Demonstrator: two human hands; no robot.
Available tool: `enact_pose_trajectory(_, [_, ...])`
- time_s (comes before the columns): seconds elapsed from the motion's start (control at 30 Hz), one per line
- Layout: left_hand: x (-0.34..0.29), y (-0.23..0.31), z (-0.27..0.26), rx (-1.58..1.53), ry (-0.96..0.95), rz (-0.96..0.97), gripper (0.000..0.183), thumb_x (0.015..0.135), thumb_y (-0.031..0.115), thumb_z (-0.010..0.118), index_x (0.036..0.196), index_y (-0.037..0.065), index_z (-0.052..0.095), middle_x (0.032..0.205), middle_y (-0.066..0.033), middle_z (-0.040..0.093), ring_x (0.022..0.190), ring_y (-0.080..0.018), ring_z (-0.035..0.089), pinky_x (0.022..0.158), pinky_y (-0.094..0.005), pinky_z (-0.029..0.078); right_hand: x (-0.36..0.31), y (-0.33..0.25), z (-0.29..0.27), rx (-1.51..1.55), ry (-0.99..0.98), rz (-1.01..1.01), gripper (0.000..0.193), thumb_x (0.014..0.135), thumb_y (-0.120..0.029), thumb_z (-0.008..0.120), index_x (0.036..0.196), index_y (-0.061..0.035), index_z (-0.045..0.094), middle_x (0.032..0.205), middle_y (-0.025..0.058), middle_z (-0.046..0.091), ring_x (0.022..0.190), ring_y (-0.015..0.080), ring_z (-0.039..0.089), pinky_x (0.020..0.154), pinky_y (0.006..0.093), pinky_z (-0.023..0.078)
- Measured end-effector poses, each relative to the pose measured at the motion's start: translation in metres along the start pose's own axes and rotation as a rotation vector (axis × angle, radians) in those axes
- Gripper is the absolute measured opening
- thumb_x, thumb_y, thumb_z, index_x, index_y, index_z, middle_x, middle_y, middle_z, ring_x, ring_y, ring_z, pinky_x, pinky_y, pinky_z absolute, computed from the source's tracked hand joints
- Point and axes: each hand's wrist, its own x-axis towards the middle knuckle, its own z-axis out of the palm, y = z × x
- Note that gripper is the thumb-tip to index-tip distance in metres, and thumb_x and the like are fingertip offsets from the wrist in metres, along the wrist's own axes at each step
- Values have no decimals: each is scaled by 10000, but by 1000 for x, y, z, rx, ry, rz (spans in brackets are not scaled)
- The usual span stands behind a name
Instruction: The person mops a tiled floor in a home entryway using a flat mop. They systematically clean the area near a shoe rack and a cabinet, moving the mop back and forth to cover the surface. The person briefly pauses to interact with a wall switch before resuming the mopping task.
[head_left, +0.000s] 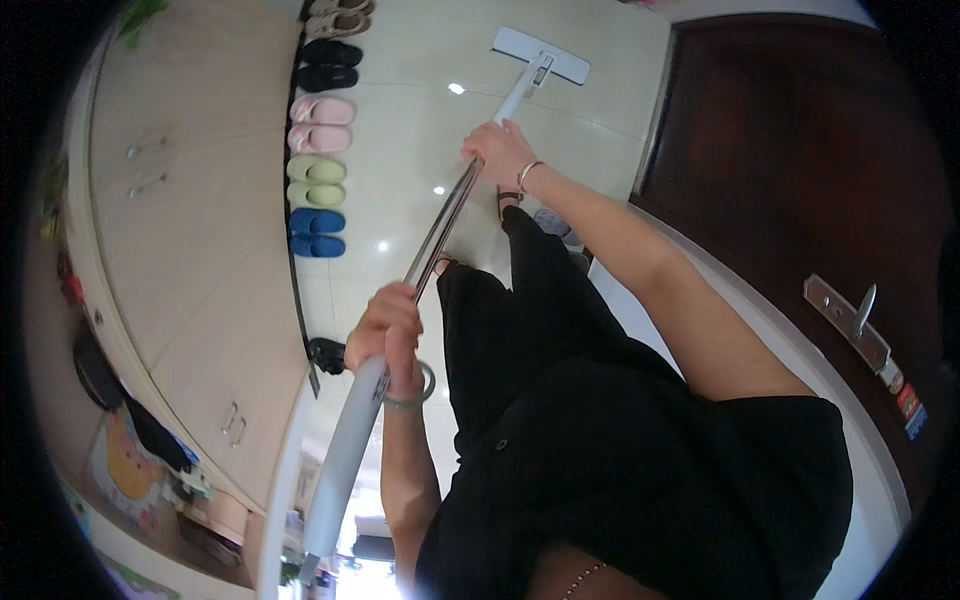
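Observation:
A white flat mop (350, 440) slants across the view, with its metal pole running up toward the far floor. My left hand (388, 330), a pale green bangle at its wrist, is wrapped around the pole just above the thick white grip. Farther down the pole, near the white lower section, my right hand (503, 157) is closed around it; a bracelet circles that wrist. The flat rectangular mop head (541, 56) lies on the tiled floor beyond my feet.
Pairs of slippers (318, 195) and shoes line the foot of a pale wooden cabinet (200, 210) on the left. At the right stands a dark brown door (800, 130) with a metal handle (864, 311). Grey footwear (553, 224) sits by the right wall.

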Motion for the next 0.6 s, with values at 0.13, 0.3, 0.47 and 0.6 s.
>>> enact_pose_trajectory(0.13, [32,-23,55,-68,-143,-7,180,956,125,510,814,108,401,638,-36,461,614,-162,443,816,-441,431,-21,62,-26,73,83,151,93,750,-108,617,790,-190,636,846,-5,616,1020,229,556,990,507,324])
enact_pose_trajectory(0.3, [29,-23,95,-85,-212,-121,271,908,93,514,655,87,416,604,-30,470,603,-162,470,824,-450,448,-69,96,-20,156,203,291,103,731,-89,621,726,-190,601,811,-9,591,1005,236,555,1015,524,314])
enact_pose_trajectory(0.47, [26,-22,104,-138,-426,-89,187,817,-63,536,726,82,463,646,-71,539,622,-197,536,780,-444,480,-116,104,0,213,336,342,186,654,-113,714,744,-200,576,832,-32,576,1023,231,549,993,514,322])
enact_pose_trajectory(0.6, [14,-15,113,-174,-511,-62,216,737,-97,601,696,76,480,625,-83,551,587,-205,544,736,-433,495,-149,104,23,204,514,339,256,634,-189,774,700,-176,527,818,-10,578,974,245,561,915,459,369])
